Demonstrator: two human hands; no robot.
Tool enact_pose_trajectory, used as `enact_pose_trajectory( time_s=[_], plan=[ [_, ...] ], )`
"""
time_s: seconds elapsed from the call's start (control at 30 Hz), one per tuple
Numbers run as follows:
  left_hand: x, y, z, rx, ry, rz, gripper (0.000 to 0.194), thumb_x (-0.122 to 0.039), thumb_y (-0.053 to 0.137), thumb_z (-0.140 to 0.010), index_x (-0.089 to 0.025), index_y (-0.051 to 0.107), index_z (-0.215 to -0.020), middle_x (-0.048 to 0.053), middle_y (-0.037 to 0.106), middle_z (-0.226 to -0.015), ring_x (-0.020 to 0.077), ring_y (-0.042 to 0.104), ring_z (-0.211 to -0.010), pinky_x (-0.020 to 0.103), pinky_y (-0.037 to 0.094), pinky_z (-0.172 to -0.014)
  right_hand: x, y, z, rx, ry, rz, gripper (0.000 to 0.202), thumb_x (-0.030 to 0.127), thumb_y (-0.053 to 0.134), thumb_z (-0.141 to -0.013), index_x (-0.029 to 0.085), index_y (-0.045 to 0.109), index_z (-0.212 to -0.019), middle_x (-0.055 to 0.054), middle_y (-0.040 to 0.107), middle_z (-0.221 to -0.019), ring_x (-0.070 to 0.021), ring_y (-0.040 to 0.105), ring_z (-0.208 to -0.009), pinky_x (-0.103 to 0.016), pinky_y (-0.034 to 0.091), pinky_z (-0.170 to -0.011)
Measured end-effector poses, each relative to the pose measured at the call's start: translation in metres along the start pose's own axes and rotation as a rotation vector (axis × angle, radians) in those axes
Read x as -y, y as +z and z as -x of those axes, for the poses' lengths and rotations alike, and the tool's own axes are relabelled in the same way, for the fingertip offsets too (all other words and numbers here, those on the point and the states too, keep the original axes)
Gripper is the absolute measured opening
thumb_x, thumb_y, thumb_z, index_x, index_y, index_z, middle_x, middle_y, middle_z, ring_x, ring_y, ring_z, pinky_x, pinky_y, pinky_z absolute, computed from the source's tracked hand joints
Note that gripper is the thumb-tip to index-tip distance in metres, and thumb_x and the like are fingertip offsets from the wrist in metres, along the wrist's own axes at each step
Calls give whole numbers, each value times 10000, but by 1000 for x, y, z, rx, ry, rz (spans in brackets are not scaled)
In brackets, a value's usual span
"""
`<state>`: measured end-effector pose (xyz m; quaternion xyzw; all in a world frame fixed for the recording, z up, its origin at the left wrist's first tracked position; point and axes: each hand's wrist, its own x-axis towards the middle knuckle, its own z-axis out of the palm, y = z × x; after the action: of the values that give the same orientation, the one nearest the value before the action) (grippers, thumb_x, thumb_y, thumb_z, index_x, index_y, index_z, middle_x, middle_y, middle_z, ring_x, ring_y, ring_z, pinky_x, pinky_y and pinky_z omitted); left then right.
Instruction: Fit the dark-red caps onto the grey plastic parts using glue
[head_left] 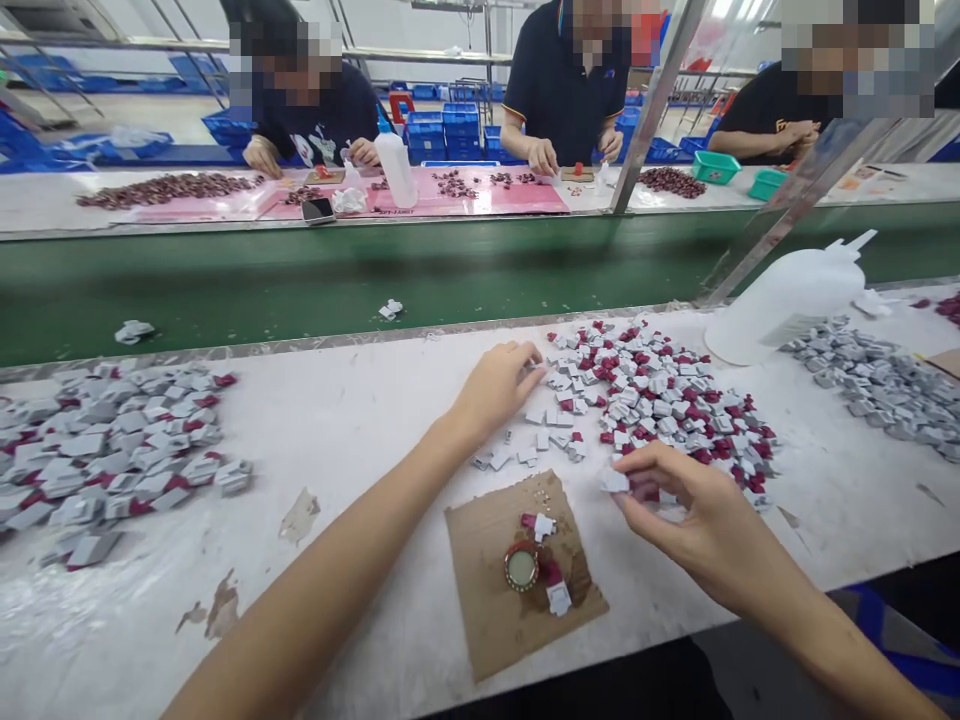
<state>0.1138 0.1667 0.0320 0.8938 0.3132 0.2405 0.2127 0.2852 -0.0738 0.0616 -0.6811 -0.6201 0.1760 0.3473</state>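
My right hand (694, 505) pinches a small grey plastic piece (615, 481) between thumb and fingertips, just in front of a heap of grey and maroon plastic pieces (660, 390). My left hand (499, 385) reaches to the heap's left edge, fingers curled and closed; whatever its fingertips grip there is too small to make out. Between my forearms lies a brown cardboard square (480, 580). On it sit a round metal cap (521, 567) with a pale centre, one grey and maroon piece (543, 526) behind it and another piece (556, 590) at its right. Wet-looking stains darken the cardboard.
A second heap (112, 450) of grey and maroon pieces spreads at left. At right stand a cut white plastic container (787, 300) and a heap of grey pieces (885, 390). A green conveyor belt (300, 280) separates this table from three co-workers opposite. A metal post (652, 110) rises beyond.
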Motion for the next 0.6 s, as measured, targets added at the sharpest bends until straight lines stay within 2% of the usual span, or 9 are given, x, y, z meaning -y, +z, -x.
enact_pose_trajectory(
  time_s=[0.07,0.13,0.3,0.37,0.47,0.6],
  plan=[
    [2,-11,27,-24,-50,-15,195,-309,539,-1094,-222,713,-1078,122,774,-1119,320,693,-1079,480,543,-1007,-2,-1,10,40,18,-39,79,327,734,-980,285,783,-1025,-29,747,-834,-234,736,-716,-338,618,-642],
    [4,-20,55,-39,-98,-29,241,-326,502,-1103,-236,719,-1053,119,785,-1117,335,688,-1087,503,525,-1023,-5,-1,19,80,21,-32,103,315,721,-990,277,815,-1009,-27,687,-795,-217,686,-663,-332,598,-609],
    [9,-32,114,-123,-205,-81,313,-368,483,-1104,-255,760,-1015,116,764,-1093,365,624,-1159,545,476,-1084,-6,8,30,221,19,102,236,174,632,-985,258,826,-1091,-60,680,-962,-205,681,-711,-339,587,-641],
    [9,-32,129,-145,-257,-85,310,-386,508,-1099,-252,787,-1081,116,736,-1102,359,605,-1151,543,485,-1090,-6,14,31,243,4,141,281,170,595,-1011,259,803,-1178,-70,689,-1031,-210,693,-744,-346,584,-658],
    [6,-31,141,-143,-315,-52,296,-380,522,-1096,-246,769,-1189,107,726,-1127,341,620,-1149,534,499,-1101,-9,19,33,174,1,156,297,246,583,-1067,274,723,-1328,-77,705,-1066,-232,701,-776,-364,589,-675],
    [1,-33,149,-149,-338,-13,283,-411,571,-1075,-235,733,-1224,106,731,-1180,330,656,-1166,512,527,-1093,-18,18,37,147,-27,90,162,297,636,-1079,295,689,-1232,-71,708,-1056,-243,696,-812,-361,585,-694]
  ],
)
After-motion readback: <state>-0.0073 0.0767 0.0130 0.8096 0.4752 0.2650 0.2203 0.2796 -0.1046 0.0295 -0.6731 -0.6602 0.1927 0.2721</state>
